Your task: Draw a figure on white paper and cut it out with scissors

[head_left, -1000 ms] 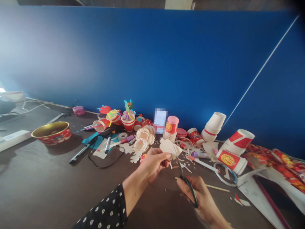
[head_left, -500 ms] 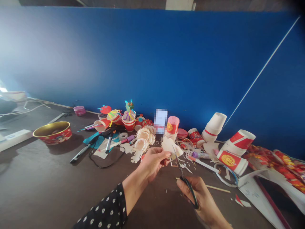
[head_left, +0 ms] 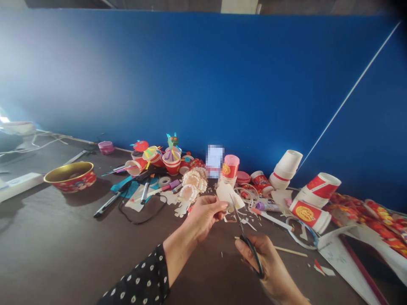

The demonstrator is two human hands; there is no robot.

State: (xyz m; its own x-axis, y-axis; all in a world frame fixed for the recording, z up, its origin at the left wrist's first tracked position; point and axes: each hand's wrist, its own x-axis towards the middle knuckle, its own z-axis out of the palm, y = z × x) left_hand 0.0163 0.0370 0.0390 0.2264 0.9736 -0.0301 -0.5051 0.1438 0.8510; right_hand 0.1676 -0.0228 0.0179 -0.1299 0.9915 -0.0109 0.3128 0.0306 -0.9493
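Observation:
Between thumb and fingers, my left hand pinches a small piece of white paper above the middle of the table. My right hand is closed round the black handles of a pair of scissors. Their blades point up and away from me, against the right part of the paper. Small white paper scraps lie on the table just beyond and right of the blades. A thin wooden stick runs behind my right hand, partly hidden by it.
A red and gold bowl stands on the left. Paper-cup figures, markers and torn paper crowd the back. Stacked paper cups stand at back right, with a phone at the right. A blue partition rises behind.
Both hands stay almost in place. The paper tilts slightly, and the scissor blades shift a little against it.

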